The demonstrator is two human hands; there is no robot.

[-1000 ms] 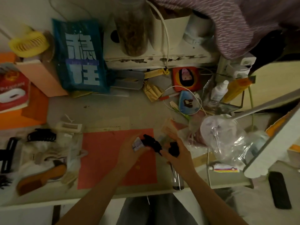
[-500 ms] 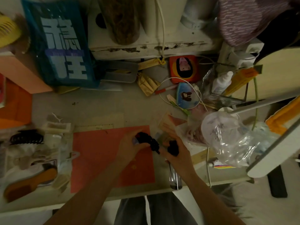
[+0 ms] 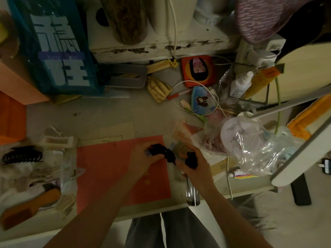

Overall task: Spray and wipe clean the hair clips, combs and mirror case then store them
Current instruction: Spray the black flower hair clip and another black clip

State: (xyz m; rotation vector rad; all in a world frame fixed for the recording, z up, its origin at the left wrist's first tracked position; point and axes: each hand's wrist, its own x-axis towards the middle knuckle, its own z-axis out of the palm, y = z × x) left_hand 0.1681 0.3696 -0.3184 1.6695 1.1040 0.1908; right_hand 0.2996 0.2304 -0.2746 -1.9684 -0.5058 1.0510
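My left hand (image 3: 143, 161) grips a black claw hair clip (image 3: 163, 153) over the right edge of a red mat (image 3: 111, 172). My right hand (image 3: 194, 169) holds a clear spray bottle (image 3: 192, 192) by its black head (image 3: 191, 159), which sits close to the clip. The bottle's body hangs down over the desk's front edge. A second black hair clip (image 3: 22, 155) lies at the far left. A wooden brush (image 3: 30, 206) lies at the lower left among white wrappings.
A blue bag (image 3: 57, 51) stands at the back left. A red tin (image 3: 197, 70), a blue pouch (image 3: 202, 102) and a white cable lie behind my hands. A clear plastic bag (image 3: 256, 147) sits right of them. A white lamp arm crosses the right side.
The view has shifted slightly left and closer. My hands have stayed together over the mat's right edge, still holding the clip and the spray bottle.
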